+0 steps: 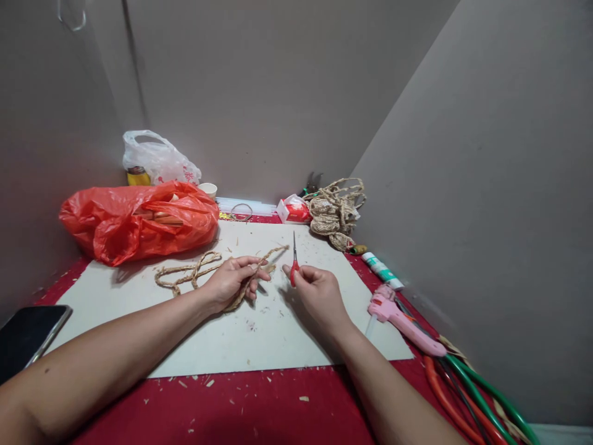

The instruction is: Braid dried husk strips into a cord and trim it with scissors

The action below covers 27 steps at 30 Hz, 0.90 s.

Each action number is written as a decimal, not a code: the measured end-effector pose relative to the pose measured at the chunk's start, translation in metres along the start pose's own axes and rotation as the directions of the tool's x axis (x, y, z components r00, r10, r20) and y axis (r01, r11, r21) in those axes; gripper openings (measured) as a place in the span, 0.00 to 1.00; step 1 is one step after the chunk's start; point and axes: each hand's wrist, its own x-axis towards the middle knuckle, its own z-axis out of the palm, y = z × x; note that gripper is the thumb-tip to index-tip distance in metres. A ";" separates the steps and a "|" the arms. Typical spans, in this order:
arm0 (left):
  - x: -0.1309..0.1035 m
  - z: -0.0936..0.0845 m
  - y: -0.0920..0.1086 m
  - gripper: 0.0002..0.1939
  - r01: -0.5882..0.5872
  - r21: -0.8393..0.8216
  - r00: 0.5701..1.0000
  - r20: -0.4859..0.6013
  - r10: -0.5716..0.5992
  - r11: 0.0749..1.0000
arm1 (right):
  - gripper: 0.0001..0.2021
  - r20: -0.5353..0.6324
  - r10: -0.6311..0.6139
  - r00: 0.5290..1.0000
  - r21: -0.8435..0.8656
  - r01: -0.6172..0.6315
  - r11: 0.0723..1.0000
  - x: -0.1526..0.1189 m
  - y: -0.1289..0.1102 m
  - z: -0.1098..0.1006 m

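Note:
My left hand (236, 282) is closed round a braided straw rope (274, 251). The rope's end sticks out past my fingers toward the upper right, and the rest lies in loose loops to the left. A pair of scissors (294, 262) with red handles is held upright in my right hand (319, 293), fingers closed on the handles. The slim blades point up and look closed, a little right of the rope's end and apart from it. Both hands are over a white board (259, 346).
A red plastic bag (139, 222) of sticks lies back left. Bundled rope (331, 213) and a tissue pack (294, 209) stand at the back right. A pink glue gun (403, 321) is on the right, a phone (30, 337) on the left. Straw scraps dot the red cloth (222, 405).

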 end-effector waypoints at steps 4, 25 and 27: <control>-0.003 0.002 -0.002 0.09 0.031 0.022 0.992 0.125 -0.034 0.999 | 0.18 0.278 0.169 0.945 0.491 -0.292 0.821 0.004 -0.002 0.005; -0.013 0.011 -0.001 0.16 0.083 0.109 0.972 0.210 -0.105 0.991 | 0.12 0.063 0.115 0.991 0.723 -0.125 0.680 0.006 -0.002 0.000; -0.014 0.012 -0.003 0.18 0.035 0.132 0.981 0.186 -0.059 0.991 | 0.11 0.063 0.095 0.993 0.710 -0.112 0.696 0.006 -0.002 -0.002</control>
